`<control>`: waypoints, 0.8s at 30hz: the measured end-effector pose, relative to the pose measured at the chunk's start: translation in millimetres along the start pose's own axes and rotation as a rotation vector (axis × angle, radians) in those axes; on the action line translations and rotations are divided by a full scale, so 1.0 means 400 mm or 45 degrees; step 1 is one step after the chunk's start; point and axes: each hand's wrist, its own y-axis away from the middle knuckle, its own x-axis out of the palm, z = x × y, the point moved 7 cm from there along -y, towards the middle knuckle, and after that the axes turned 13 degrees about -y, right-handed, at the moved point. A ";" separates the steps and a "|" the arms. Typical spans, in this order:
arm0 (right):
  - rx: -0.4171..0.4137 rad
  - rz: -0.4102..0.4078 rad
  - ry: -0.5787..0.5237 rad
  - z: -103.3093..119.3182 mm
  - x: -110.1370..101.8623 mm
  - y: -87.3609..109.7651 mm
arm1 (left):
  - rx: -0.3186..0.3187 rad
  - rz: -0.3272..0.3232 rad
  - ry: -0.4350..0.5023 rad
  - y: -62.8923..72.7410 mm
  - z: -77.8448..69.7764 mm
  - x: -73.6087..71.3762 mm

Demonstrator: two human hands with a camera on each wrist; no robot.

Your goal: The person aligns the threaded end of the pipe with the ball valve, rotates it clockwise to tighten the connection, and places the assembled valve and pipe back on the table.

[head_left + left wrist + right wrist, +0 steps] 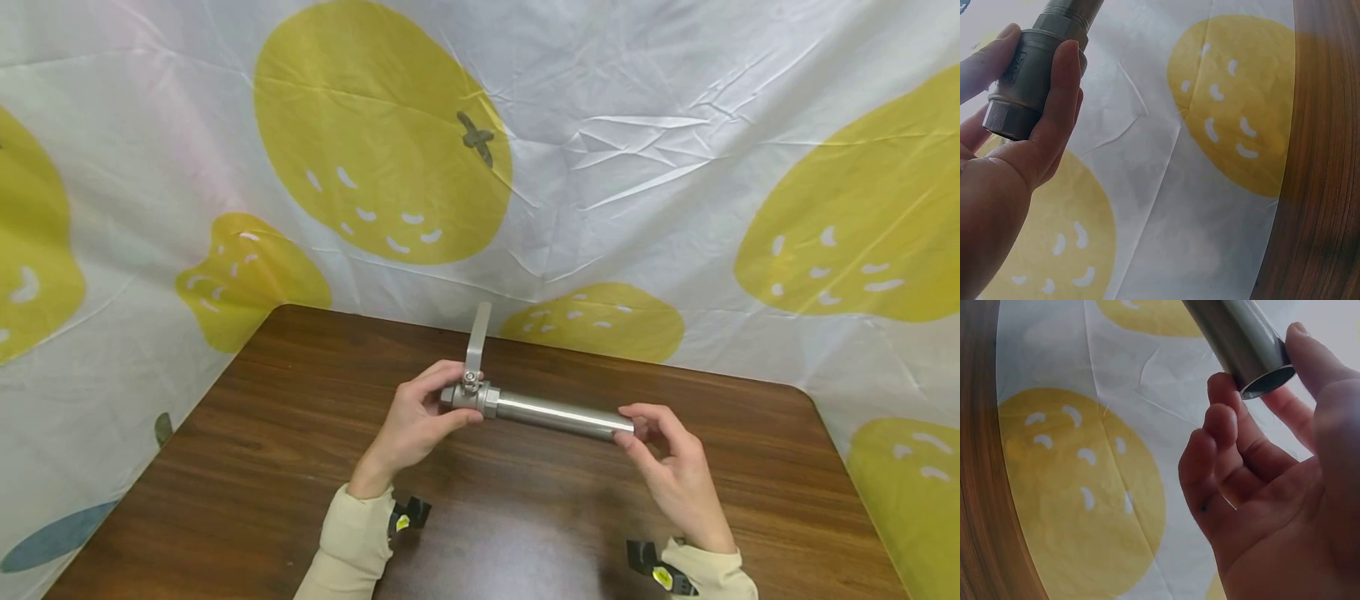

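A metal ball valve (pixel 470 398) with a flat lever handle (pixel 477 337) is joined to a straight steel pipe (pixel 562 415). My left hand (pixel 420 421) grips the valve body, thumb on the near side and fingers on the far side. In the left wrist view the valve (pixel 1025 78) sits between thumb and fingers. At the pipe's other end, my right hand (pixel 678 467) pinches the rim between thumb and fingers. The right wrist view shows that pipe end (pixel 1250 356) open and hollow. The lever points up and away from me. Both hands hold the assembly above the table.
Beneath the hands lies a dark brown wooden table (pixel 300 417) with rounded far corners. A white cloth (pixel 600 167) printed with yellow fruit hangs behind it and along both sides. Black straps with small cameras (pixel 408 517) sit on both wrists.
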 end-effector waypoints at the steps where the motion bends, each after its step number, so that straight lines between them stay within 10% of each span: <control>1: -0.004 0.003 -0.013 0.001 0.000 0.000 | 0.006 -0.001 -0.002 0.000 0.000 -0.001; 24: -0.190 0.013 -0.110 0.015 0.004 -0.005 | 0.016 -0.010 0.006 0.001 0.005 -0.008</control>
